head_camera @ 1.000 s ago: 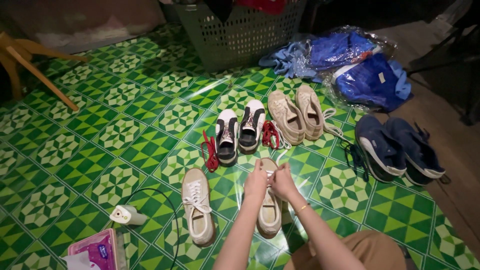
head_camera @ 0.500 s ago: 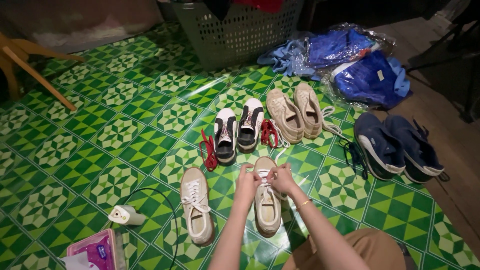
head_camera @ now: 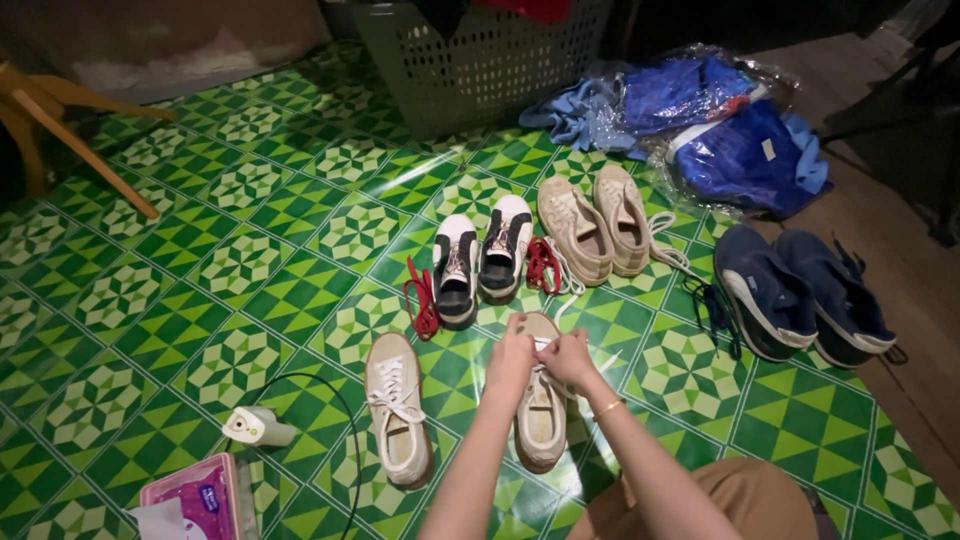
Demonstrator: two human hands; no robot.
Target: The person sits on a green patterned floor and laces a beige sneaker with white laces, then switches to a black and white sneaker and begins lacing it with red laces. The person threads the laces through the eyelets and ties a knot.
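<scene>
Both hands on a shoe, its mate to the left, three shoe pairs in a row behind, basket farther back, tissue pack near left.

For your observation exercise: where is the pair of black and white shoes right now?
In the head view, the black and white shoes stand mid-floor on the green patterned mat, between two red laces, just beyond both hands.

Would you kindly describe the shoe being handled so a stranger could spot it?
Start at the grey plastic laundry basket, then come down the green patterned floor mat to the nearest row. It is the cream lace-up sneaker under both hands, not its already laced twin.
</scene>
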